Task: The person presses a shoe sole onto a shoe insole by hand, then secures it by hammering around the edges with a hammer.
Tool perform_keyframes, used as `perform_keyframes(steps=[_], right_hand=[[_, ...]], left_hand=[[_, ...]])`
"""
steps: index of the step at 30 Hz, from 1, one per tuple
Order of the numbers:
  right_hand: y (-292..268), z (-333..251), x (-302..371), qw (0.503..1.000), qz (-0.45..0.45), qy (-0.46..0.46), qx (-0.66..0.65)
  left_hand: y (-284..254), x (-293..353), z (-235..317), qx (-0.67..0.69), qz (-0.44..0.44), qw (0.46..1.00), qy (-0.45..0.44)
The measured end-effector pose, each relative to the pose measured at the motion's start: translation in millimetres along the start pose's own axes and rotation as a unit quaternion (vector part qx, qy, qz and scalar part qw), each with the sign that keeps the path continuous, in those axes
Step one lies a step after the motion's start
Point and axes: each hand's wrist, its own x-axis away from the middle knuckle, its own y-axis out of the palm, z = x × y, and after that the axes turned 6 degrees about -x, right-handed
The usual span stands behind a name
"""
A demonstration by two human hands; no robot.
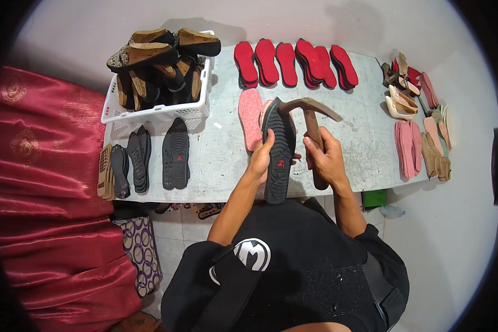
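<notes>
My left hand (260,160) is closed around a sandal (279,146), held over the table's near edge with its black ribbed outsole facing me and a small red mark near the heel. My right hand (327,159) grips a hammer (312,125) by its wooden handle. The blunt end of the hammer head is at the toe end of the outsole; whether it touches cannot be made out. Just left of the sandal lies a pink speckled sole (250,113), partly covered by my left hand. The sandal's upper side is mostly hidden from view.
A white basket (196,115) piled with shoe lasts stands at the back left. Grey and black outsoles (176,155) lie before it. Stacked red insoles (266,63) line the far edge of the table (227,166). Shoes (401,105) and pink soles (407,149) occupy the right end.
</notes>
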Motion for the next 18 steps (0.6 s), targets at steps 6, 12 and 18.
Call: perform_keyframes(steps=[6, 12, 18], right_hand=[[-8.4, -15.9, 8.4, 0.997, 0.013, -0.020, -0.067], [-5.6, 6.3, 27.1, 0.999, 0.002, 0.017, -0.033], [-4.1, 8.0, 35.0, 1.000, 0.002, 0.016, -0.017]], left_hand=[[-10.3, -10.3, 6.2, 0.014, 0.023, 0.999, 0.034], [11.9, -4.0, 6.4, 0.004, -0.005, 0.999, 0.041], [1.6, -2.7, -11.3, 0.029, -0.005, 1.000, -0.004]])
